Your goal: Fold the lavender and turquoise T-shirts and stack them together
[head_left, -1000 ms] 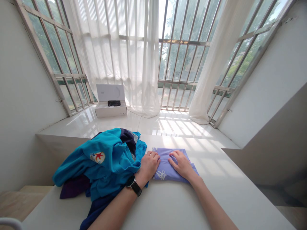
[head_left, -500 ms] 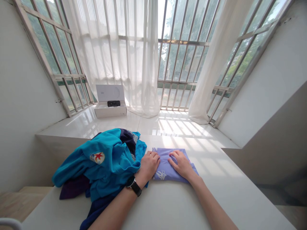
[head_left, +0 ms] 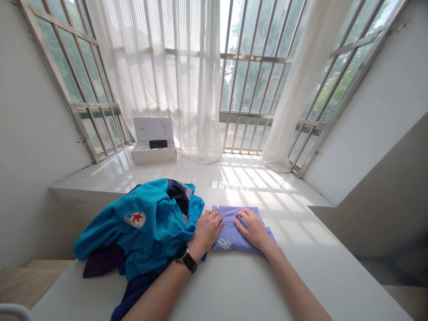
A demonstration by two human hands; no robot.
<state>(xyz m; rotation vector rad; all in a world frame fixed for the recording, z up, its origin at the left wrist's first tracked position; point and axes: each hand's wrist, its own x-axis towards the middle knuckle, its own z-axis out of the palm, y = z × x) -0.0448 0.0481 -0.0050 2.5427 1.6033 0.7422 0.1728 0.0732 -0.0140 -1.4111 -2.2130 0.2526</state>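
Note:
A lavender garment [head_left: 230, 223], folded into a flat rectangle with a white print at its near left corner, lies on the white table [head_left: 227, 285]. My left hand [head_left: 207, 227], a black watch [head_left: 186, 258] on its wrist, rests on the left edge of the bundle, fingers close together and laid over the cloth. On the right part of the garment lies my right hand [head_left: 252, 227], fingers apart and lightly bent, palm down. Neither hand has cloth visibly pinched. Against my left forearm sits a heap of blue and dark clothes [head_left: 150, 223].
At the back left, a white box [head_left: 154, 155] with its lid up holds a black object [head_left: 158, 144]. Sheer curtains [head_left: 197, 89] hang before barred windows [head_left: 254, 84]. A white wall [head_left: 368, 125] rises on the right.

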